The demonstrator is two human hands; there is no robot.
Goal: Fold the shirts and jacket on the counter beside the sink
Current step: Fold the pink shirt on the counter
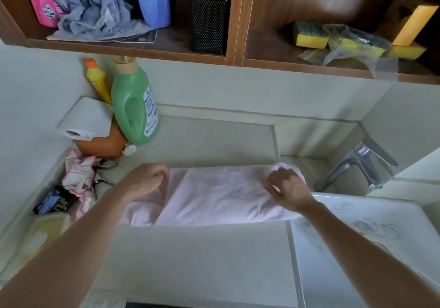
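A pale pink shirt [214,198] lies partly folded into a wide band across the counter [202,255], its right end reaching the sink's edge. My left hand [147,179] pinches the shirt's far left edge with curled fingers. My right hand [288,188] grips the bunched fabric at the shirt's right end. Both forearms reach in from the bottom corners. No jacket or other shirt shows on the counter.
A sink [371,231] with a chrome tap [357,162] lies at the right. At the left stand a green detergent bottle [135,107], a yellow bottle [97,79], a paper roll [85,119] and a pink-edged rag [78,174]. Shelves overhead hold sponges [312,36] and cloths [95,7].
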